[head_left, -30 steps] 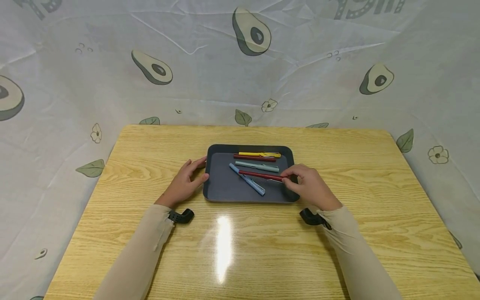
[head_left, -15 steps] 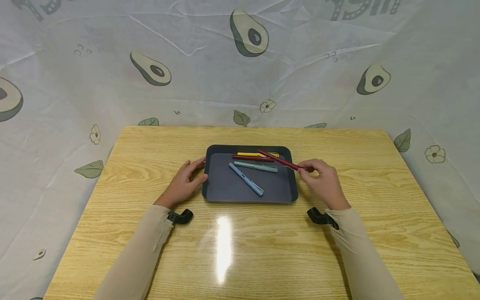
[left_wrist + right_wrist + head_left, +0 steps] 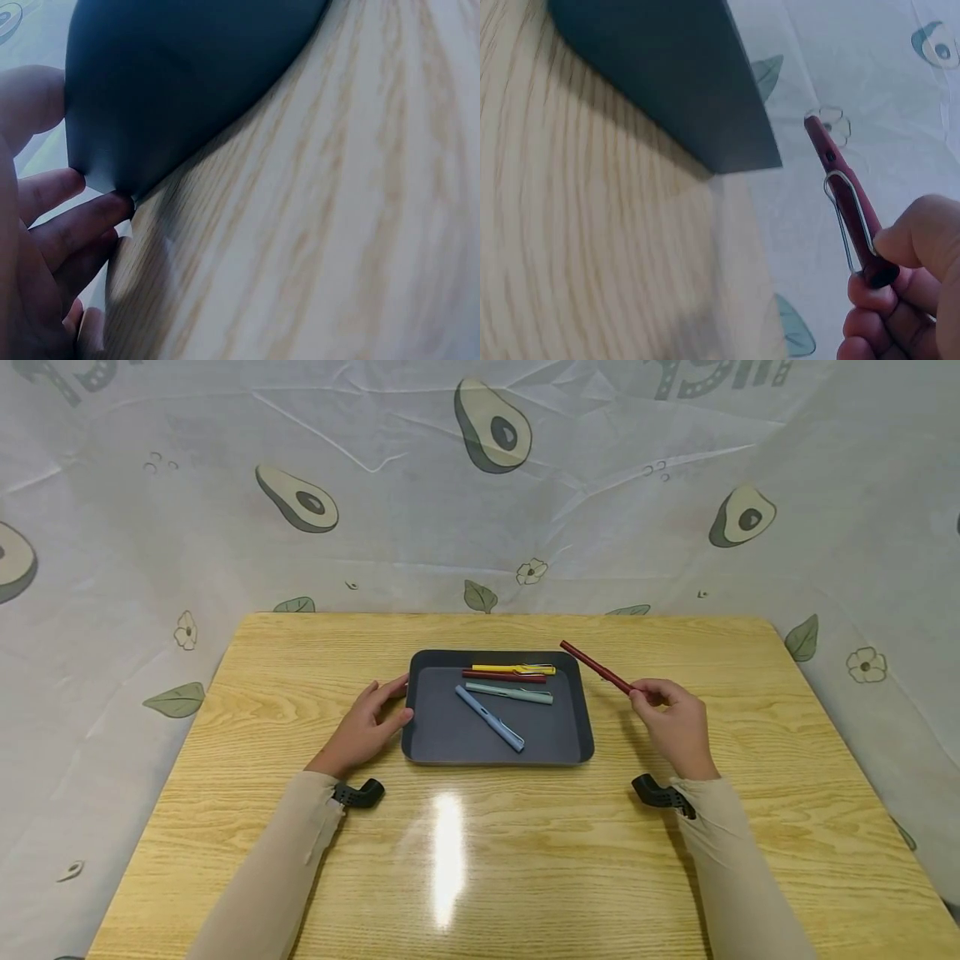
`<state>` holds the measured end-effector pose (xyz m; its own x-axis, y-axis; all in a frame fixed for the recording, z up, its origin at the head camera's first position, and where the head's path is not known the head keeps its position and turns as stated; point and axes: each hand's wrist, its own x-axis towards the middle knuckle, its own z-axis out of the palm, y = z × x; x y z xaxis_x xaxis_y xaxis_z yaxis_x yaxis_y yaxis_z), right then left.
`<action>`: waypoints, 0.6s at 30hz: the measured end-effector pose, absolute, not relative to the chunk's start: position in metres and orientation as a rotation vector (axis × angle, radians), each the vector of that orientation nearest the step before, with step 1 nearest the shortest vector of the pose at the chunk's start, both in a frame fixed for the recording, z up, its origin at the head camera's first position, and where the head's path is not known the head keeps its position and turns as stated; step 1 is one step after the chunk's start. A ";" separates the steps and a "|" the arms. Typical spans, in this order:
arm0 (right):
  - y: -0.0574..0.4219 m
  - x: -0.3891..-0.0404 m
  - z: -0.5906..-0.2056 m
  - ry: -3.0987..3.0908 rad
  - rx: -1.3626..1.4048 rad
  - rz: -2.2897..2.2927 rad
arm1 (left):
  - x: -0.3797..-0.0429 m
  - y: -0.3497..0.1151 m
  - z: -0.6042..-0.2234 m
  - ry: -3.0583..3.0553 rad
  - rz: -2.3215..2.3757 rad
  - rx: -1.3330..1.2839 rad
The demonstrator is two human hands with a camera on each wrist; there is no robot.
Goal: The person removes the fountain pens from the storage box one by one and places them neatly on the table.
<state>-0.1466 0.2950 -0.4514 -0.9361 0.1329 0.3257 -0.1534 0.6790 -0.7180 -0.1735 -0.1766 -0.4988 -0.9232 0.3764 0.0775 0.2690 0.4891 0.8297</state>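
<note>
My right hand [image 3: 678, 722] pinches a dark red pen [image 3: 596, 667] by its capped end, to the right of the tray. Thumb and fingertips grip it beside the wire clip, as the right wrist view shows for the pen [image 3: 847, 199]; its other end points up and away to the left. At the left end of a dark grey tray [image 3: 438, 756], my left hand [image 3: 365, 727] rests its fingertips and thumb on the outer wall, fingers fairly straight. Inside the tray lie a yellow pen [image 3: 495, 669], a second red pen [image 3: 495, 677], a pale green pen [image 3: 510, 693] and a slanted light blue pen [image 3: 490, 719].
The tray stands on a wooden table [image 3: 540, 860] with light grain. Behind the table hangs a pale cloth [image 3: 405, 552] printed with avocados and leaves. Black camera mounts [image 3: 663, 795] sit at both wrists, over beige sleeves.
The right hand has lifted the red pen from the tray and carried it rightward past the tray's right wall, its far end swinging upward. The left hand has stayed at the tray.
</note>
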 end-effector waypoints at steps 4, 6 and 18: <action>0.302 -0.147 -0.455 -2.577 -0.081 1.152 | -0.173 -0.177 -0.499 2.614 1.425 0.567; 0.305 -0.146 -0.456 -2.595 -0.121 1.154 | -0.173 -0.177 -0.499 2.617 1.426 0.571; 0.310 -0.144 -0.461 -2.653 -0.247 1.072 | -0.173 -0.176 -0.497 2.617 1.422 0.594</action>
